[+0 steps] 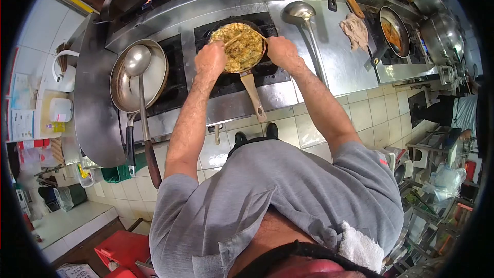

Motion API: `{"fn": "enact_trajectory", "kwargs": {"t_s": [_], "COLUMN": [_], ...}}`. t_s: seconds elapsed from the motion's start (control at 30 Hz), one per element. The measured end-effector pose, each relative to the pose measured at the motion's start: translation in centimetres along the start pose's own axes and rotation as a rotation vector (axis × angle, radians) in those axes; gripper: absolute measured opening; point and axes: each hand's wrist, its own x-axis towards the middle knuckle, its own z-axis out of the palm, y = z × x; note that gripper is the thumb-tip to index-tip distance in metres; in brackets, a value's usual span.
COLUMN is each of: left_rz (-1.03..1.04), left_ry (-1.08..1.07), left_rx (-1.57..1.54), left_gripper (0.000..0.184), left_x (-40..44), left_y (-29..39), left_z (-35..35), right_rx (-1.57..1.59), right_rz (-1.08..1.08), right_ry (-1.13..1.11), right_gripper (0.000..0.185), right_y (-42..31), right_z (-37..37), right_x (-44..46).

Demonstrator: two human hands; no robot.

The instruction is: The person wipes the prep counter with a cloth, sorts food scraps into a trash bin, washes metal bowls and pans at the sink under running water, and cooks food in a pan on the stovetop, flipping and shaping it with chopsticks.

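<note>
A frying pan (pixel 252 92) with a pale wooden-looking handle sits on the middle burner, its handle toward me. Chunky yellow-brown food (pixel 237 51) with green bits, perhaps egg, fills it. My left hand (pixel 211 57) is closed at the pan's left rim, gripping a thin wooden stick (pixel 234 39) that reaches into the food. At the right rim, my right hand (pixel 283 51) is also closed, on a similar wooden stick (pixel 258 34) pointing inward over the pan. Each stick's gripped end is hidden by the fingers.
On the left burner stands a wide pan (pixel 116 85) with a long-handled ladle (pixel 138 59) across it. Another ladle (pixel 300 10) and a crumpled cloth (pixel 355 31) lie on the steel counter to the right. Beyond is a small pan (pixel 396 31) with orange food. A person (pixel 458 110) stands far right.
</note>
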Motion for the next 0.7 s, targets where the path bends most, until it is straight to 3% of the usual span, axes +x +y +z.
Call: {"fn": "enact_trajectory", "kwargs": {"t_s": [0.37, 0.53, 0.6, 0.7], "left_rz": [-0.016, -0.052, -0.058, -0.072], "left_ry": [-0.080, -0.037, -0.083, -0.122], "left_rx": [0.130, -0.084, -0.013, 0.056], "left_gripper": [0.019, 0.019, 0.018, 0.018], "left_x": [0.6, -1.7, -1.6, -1.6], "left_y": [-0.2, 0.8, 0.7, 0.1], "left_z": [1.9, -1.2, -0.6, 0.1], "right_rx": [-0.096, -0.062, -0.172, -0.285], "right_rz": [-0.024, -0.021, -0.061, -0.102], "right_ry": [-0.102, -0.106, -0.188, -0.142], "right_gripper": [0.018, 0.020, 0.019, 0.019], "right_y": [0.3, 0.6, 0.6, 0.6], "right_z": [0.9, -2.7, -2.6, -2.2], "right_x": [-0.6, -1.7, -1.2, -0.7]}}
